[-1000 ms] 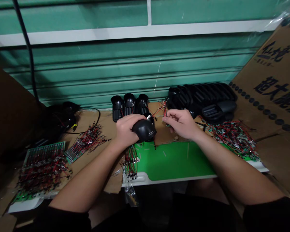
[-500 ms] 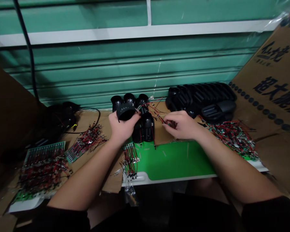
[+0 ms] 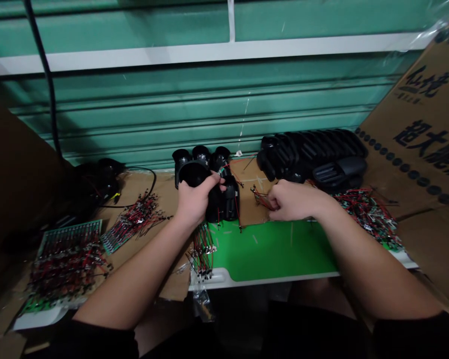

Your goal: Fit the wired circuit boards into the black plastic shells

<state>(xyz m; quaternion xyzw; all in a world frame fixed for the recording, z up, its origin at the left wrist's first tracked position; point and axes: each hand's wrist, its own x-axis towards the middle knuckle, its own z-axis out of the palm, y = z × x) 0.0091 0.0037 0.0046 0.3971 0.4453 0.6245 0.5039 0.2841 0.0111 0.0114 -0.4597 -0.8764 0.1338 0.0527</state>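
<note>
My left hand (image 3: 194,199) is closed round a black plastic housing (image 3: 193,174), held up in front of a row of similar black housings (image 3: 224,197) standing on the bench. Red and black wires run out of the held housing toward the right. My right hand (image 3: 294,201) is closed, its fingertips pinching a small bundle of red and black wires (image 3: 260,195) low over the brown cardboard. Both hands hover just beyond the far edge of the green mat (image 3: 269,249).
A stack of black ribbed shells (image 3: 314,152) lies at the back right. Piles of wired parts (image 3: 366,212) lie right; more wire bundles (image 3: 134,219) and a loaded green board (image 3: 65,257) lie left. A printed cardboard sheet (image 3: 422,134) leans at right. A green shutter wall closes the back.
My left hand turned the housing and lifted it from over the mat's edge up to the row of housings. My right hand dropped lower onto the cardboard with the wires.
</note>
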